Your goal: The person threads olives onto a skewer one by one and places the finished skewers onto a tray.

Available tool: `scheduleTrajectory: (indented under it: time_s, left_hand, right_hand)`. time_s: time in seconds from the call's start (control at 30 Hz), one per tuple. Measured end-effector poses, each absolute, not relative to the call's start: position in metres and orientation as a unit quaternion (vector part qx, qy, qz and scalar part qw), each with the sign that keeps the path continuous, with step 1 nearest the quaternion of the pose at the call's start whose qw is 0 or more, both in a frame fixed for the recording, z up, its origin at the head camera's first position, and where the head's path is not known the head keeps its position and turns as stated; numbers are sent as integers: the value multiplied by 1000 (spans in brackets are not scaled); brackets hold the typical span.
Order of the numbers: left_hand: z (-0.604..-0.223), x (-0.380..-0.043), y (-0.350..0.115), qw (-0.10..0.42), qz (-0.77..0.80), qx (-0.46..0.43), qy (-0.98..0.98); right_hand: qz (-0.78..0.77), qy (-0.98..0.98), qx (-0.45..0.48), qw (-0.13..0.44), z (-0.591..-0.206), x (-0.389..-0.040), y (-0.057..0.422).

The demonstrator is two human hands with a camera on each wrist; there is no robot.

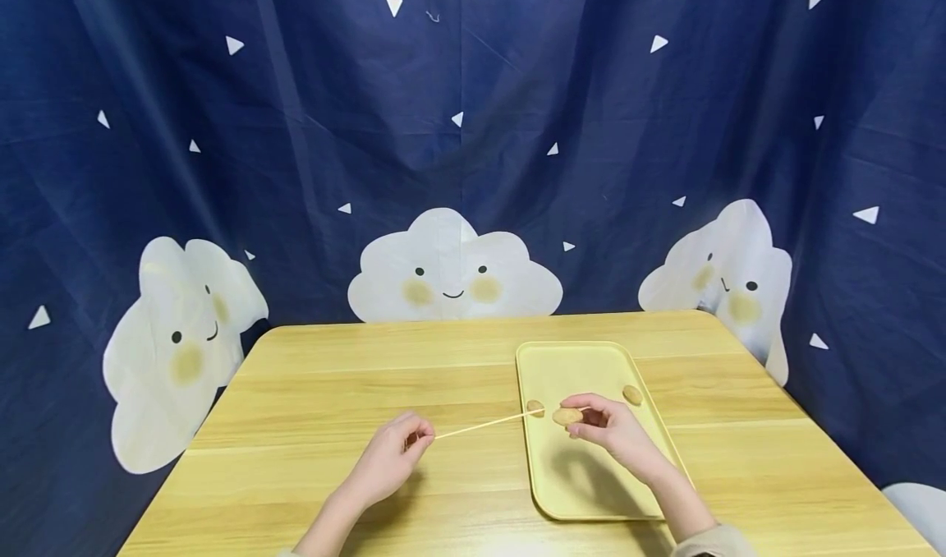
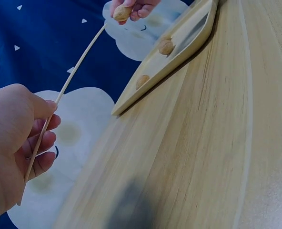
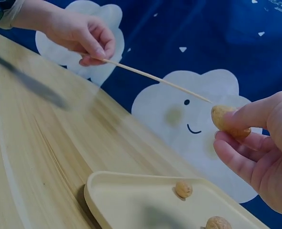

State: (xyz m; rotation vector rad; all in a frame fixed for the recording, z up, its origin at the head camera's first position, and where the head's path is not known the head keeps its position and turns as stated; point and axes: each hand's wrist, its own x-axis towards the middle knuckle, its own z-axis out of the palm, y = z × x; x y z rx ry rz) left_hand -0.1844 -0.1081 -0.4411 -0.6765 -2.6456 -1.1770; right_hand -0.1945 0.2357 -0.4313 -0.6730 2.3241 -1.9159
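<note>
A thin wooden skewer (image 2: 79,62) is pinched between the thumb and fingers of my left hand (image 1: 392,454), its lower end lying along the palm. It slants up to the right, and its tip stands close to a tan, wrinkled oval piece (image 3: 224,121). My right hand (image 1: 609,430) holds that piece by its sides with thumb and fingertips, raised over the tray (image 1: 547,487). On the tray, similar brown pieces rest near the left rim (image 1: 535,409) and the right rim (image 1: 631,394). The left wrist view shows one more piece (image 2: 166,37), partly hidden behind another.
The pale yellow, low-rimmed tray lies on the right half of a light wooden table (image 1: 310,401). Behind the table hangs a dark blue curtain (image 1: 318,130) with white clouds and triangles. Shadows of the hands fall on tray and table.
</note>
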Motion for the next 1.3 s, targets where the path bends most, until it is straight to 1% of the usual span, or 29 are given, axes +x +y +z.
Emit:
scheduleTrajectory:
  time_s: [0.23, 0.67, 0.97, 1.3]
  left_hand:
    - [-440, -183, -107, 81, -401, -226, -884]
    - [-440, -181, -105, 65, -406, -236, -880]
    - [-439, -182, -105, 57, -397, -246, -882]
    - [-439, -184, -106, 51, -397, -246, -883]
  right_hand:
    - [-638, 738, -217, 42, -433, -196, 233]
    - [-644, 756, -107, 55, -436, -196, 229]
    - [-645, 755, -104, 61, -437, -197, 229]
    - [-650, 746, -123, 75, -433, -195, 225]
